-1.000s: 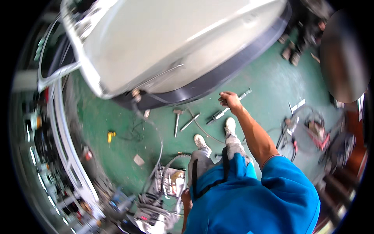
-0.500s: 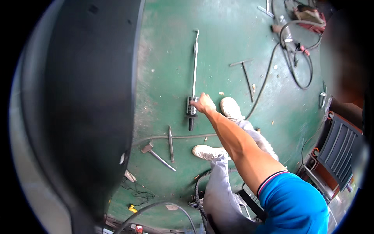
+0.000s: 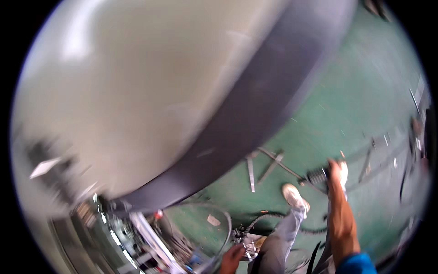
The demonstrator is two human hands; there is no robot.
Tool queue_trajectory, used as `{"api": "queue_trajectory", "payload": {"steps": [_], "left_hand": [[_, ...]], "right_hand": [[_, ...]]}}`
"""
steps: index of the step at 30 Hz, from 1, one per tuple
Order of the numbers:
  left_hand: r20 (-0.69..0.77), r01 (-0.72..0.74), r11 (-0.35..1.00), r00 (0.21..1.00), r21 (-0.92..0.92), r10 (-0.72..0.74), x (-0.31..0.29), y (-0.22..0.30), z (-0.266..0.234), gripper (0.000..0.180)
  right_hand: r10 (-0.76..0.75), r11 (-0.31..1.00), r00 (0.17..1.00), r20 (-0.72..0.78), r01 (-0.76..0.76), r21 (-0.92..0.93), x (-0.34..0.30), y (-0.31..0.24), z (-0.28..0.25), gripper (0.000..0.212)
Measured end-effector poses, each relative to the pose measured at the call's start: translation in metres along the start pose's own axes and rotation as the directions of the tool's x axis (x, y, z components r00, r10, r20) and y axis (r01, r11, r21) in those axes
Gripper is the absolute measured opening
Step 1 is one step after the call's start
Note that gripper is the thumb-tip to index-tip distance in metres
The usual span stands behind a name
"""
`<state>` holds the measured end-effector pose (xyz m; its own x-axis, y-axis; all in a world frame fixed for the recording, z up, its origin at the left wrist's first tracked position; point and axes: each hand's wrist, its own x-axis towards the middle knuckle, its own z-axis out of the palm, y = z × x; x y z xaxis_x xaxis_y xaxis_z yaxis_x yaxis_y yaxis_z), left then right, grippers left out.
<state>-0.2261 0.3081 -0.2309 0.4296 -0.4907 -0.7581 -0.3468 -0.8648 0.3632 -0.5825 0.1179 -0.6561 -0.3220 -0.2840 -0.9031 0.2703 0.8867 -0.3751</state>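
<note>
The right hand (image 3: 336,171), at near right, seems to have its fingers wrapped around a dark, ribbed, cylindrical tool (image 3: 316,176); gripping looks done. The tool touches no part of the pale, curved vehicle panel (image 3: 150,82). The left hand's (image 3: 233,254) finger state is unclear.

The dark, ribbed cylindrical tool (image 3: 317,175) points sideways from one of the hands (image 3: 336,171).

Dark, pale-banded tool (image 3: 318,175), green floor (image 3: 365,86), cream panel (image 3: 150,91), dark grey trim (image 3: 255,109), blue sleeve (image 3: 357,264), grey trousers (image 3: 280,237), white shoes (image 3: 293,195)
</note>
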Motion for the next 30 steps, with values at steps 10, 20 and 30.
{"api": "queue_trajectory", "payload": {"steps": [10, 20, 30], "left_hand": [[-0.558, -0.846, 0.411, 0.532, -0.339, 0.636, -0.015, 0.35, -0.101, 0.052], [-0.257, -0.37, -0.051, 0.533, -0.928, 0.806, 0.017, 0.454, -0.137, 0.025], [-0.097, -0.408, 0.209, 0.613, -0.889, 0.784, 0.017, 0.385, -0.119, 0.036]], "right_hand": [[-0.245, 0.953, 0.949, 0.2, 0.198, 0.228, -0.352, -0.092, -0.096, 0.023], [-0.364, 0.92, 0.876, 0.316, 0.287, 0.265, -0.424, -0.085, -0.084, 0.029], [-0.352, 0.933, 0.852, 0.388, 0.286, 0.218, -0.513, -0.052, -0.046, 0.019]]}}
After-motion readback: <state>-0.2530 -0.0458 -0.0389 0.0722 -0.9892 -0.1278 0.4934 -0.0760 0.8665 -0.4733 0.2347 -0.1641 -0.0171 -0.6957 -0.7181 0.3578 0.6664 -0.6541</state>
